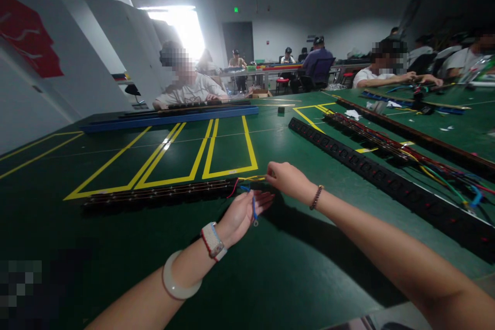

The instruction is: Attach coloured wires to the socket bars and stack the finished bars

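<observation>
My left hand (240,212) is turned palm up, fingers stretched, with its thumb against a blue wire (254,206) that ends in a ring terminal. Just above it, my right hand (286,178) pinches a yellow wire (252,179), whose tip is hidden by the fingers. Both wires come from the right end of a long black strip (162,194) lined with copper-coloured bars. A red wire (233,188) curls out of that same end. The strip lies flat on the green table, left of my hands.
On the green table (309,268), a black socket strip (371,170) runs diagonally at right. Beyond it lies a wired strip (367,136) with coloured wires. Yellow tape (230,171) marks rectangles. A blue rail (174,119) crosses the far side, where a person (193,87) sits.
</observation>
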Action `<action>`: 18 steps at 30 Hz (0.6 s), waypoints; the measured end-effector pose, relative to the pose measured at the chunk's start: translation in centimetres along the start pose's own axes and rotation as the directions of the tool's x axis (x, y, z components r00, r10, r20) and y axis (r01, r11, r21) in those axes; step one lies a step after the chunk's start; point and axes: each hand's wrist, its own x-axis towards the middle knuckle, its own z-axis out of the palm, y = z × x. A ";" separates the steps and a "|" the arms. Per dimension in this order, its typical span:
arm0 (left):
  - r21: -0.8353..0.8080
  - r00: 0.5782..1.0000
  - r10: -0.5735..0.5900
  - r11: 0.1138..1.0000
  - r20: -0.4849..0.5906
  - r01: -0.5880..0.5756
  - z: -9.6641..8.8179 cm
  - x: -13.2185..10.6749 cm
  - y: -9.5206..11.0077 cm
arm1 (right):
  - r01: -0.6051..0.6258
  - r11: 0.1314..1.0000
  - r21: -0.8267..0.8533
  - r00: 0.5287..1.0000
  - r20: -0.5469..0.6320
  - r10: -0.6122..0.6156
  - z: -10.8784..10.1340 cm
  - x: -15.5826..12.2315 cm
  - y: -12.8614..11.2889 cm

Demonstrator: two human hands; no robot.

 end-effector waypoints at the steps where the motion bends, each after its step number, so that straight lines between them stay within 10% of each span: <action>1: 0.008 1.000 0.011 1.000 -0.014 -0.011 0.1 0.0 0.0 | 0.008 0.997 0.083 0.999 -0.039 -0.004 -0.1 0.2 0.2; 7: 0.055 0.999 0.045 0.998 -0.014 -0.045 -0.4 0.0 -0.2 | 0.196 0.827 0.527 0.979 -0.150 -0.136 -2.1 1.1 -1.8; 12: 0.044 0.997 0.074 0.996 0.035 -0.075 -1.3 0.0 -0.5 | 0.495 0.823 0.279 0.862 -0.280 -0.423 -1.4 3.7 -7.0; 18: -0.108 0.995 0.085 0.990 -0.057 -0.091 -1.0 -0.2 -0.5 | 0.624 0.779 -0.059 0.774 -0.090 -0.626 2.8 6.8 -11.8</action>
